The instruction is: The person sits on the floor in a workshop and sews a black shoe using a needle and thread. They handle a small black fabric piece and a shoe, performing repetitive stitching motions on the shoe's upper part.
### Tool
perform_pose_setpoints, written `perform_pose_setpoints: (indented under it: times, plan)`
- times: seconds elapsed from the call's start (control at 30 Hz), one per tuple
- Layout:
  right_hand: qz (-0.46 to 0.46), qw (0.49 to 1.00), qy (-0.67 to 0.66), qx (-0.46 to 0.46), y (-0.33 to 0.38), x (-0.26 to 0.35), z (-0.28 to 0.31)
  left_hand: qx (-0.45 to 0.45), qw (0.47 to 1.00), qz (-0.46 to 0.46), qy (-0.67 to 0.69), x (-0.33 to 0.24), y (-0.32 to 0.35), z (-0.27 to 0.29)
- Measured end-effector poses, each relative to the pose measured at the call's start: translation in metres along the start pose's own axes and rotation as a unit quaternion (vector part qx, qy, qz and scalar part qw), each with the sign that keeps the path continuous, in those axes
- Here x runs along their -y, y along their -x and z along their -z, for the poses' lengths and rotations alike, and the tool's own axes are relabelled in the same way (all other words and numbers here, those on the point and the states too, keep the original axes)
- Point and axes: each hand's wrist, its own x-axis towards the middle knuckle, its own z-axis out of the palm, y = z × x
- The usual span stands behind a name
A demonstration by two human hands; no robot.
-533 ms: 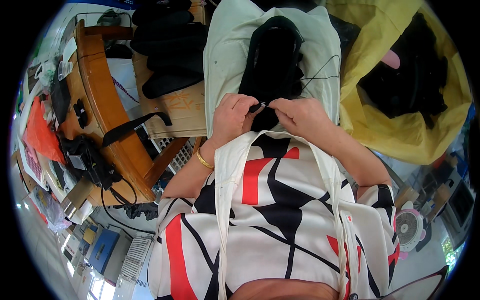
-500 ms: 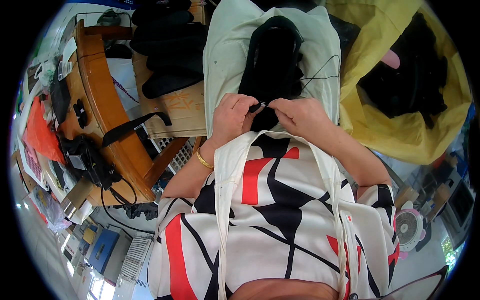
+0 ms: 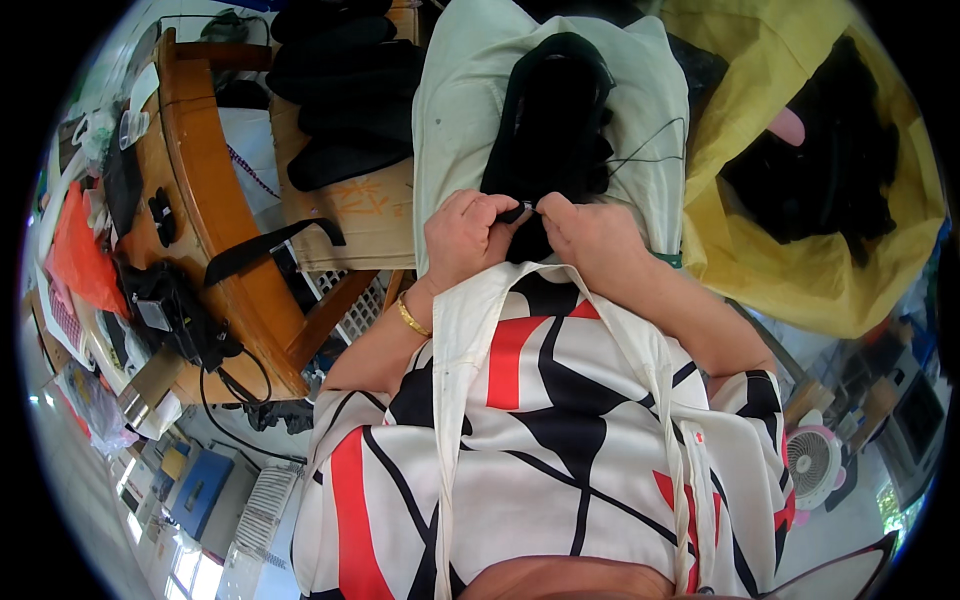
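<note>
A long black fabric piece (image 3: 548, 110), rounded at its far end like a shoe upper, lies over the pale cloth (image 3: 455, 120) on my lap. My left hand (image 3: 463, 238) is closed, thumb and fingers pinching the near edge of the black piece. Close beside it, my right hand (image 3: 592, 238) is closed in a pinch. Between the fingertips shows a small shiny bit (image 3: 528, 206), too tiny to name. What the right fingers grip is hidden. A dark thread (image 3: 645, 150) loops over the pale cloth to the right of the black piece.
Several black padded pieces (image 3: 345, 75) are stacked on a cardboard box (image 3: 370, 225) at the left. Beyond it stands a wooden chair (image 3: 195, 180) with a black strap (image 3: 265, 250) and a black bag (image 3: 170, 310). On the right, a yellow sack (image 3: 770, 285) holds black pieces.
My right hand has drawn slightly closer to my left, and the fingertips now nearly meet. The thin shiny sliver between them shows less. The black piece stays in place on my lap.
</note>
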Motion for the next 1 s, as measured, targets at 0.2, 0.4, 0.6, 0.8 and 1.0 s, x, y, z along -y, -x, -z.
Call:
perform_pose_setpoints:
  times: [0.2,0.4,0.6,0.8,1.0]
  plan:
    - [-0.038,0.997,-0.067,-0.030,-0.006,0.003,-0.009,-0.007,0.998,0.042,0.041,-0.008,0.002,0.000]
    - [-0.076,0.957,-0.281,-0.016,-0.021,0.004,0.008,0.011,0.996,-0.036,0.080,0.000,0.006,-0.001]
    - [-0.048,0.970,-0.232,0.046,-0.033,-0.003,0.037,0.018,0.996,-0.087,0.031,0.004,0.006,0.001]
    - [0.078,0.990,-0.102,0.054,-0.053,-0.006,0.042,0.005,0.992,-0.126,0.022,0.004,0.002,0.002]
    - [0.130,0.989,-0.056,0.050,-0.053,-0.013,0.032,0.018,0.990,-0.136,0.039,0.006,0.001,0.001]
